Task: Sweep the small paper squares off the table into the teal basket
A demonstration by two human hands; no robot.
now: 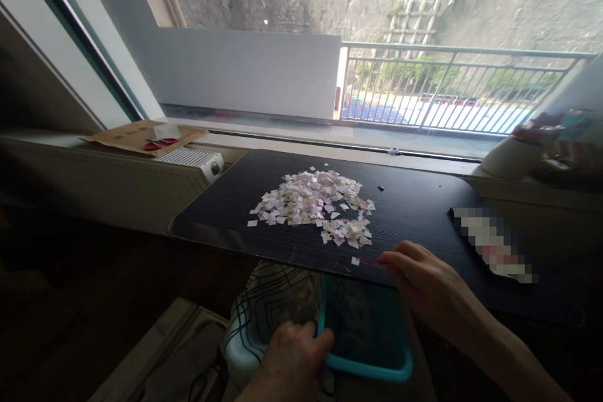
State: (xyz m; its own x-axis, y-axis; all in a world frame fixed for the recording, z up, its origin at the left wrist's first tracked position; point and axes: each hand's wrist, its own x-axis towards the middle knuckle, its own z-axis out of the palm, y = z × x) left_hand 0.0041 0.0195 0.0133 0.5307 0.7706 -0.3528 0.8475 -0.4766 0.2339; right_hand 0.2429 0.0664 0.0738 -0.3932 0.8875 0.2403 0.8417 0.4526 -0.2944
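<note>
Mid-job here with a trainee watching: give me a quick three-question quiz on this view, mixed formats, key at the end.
1. True or false: the left hand holds the rim of the turquoise bin.
2. What does the right hand pinch? A) red-handled scissors; B) a thin pinkish object; C) the bin's rim.
3. Fill in: the heap of small paper pieces lies on the dark ____.

Key: 1. True. 2. B. 3. Table.

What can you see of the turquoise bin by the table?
The turquoise bin looks plastic: open-topped, with a smooth, rounded rim and a dim inside, its contents unclear. It sits mouth-up just below the near edge of the dark table. The left hand grips its left rim.
</note>
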